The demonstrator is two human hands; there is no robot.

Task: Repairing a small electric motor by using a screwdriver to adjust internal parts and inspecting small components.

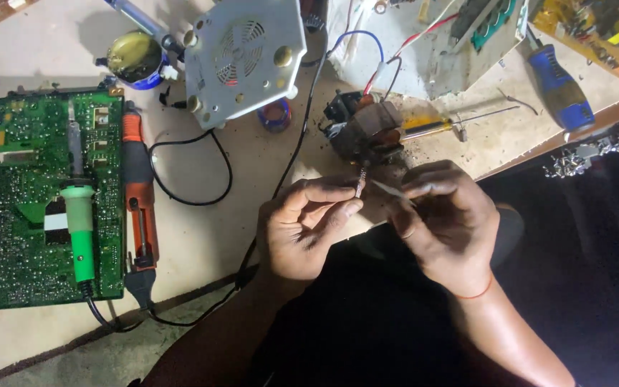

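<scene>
Your left hand (302,229) is curled with thumb and forefinger pressed together on a small metal spring-like part (360,185), holding it upright just above the near edge of the workbench (202,236). Your right hand (442,218) is closed in a pinch on a thin pale sliver, perhaps a tool tip or a wire end (388,190); you cannot tell which from this view. Its point lies just beside the spring-like part, nearly touching it.

Directly behind both hands, close to the near edge, sits a small electric motor (367,129) with copper windings, its red, blue and white leads running up to a pale housing (424,50) at the far edge. A yellow-handled screwdriver (431,127) lies just right of the motor, and a blue-handled screwdriver (560,86) lies toward the far right corner.

To the left, a round white appliance base (241,57) with a vent grille stands near the far edge, a tin of flux (134,57) beside it. A green circuit board (51,201) covers the left side, with a green-handled soldering iron (80,222) lying on it and an orange desoldering pump (140,201) along its right edge. A black cable (195,172) loops across the middle.
</scene>
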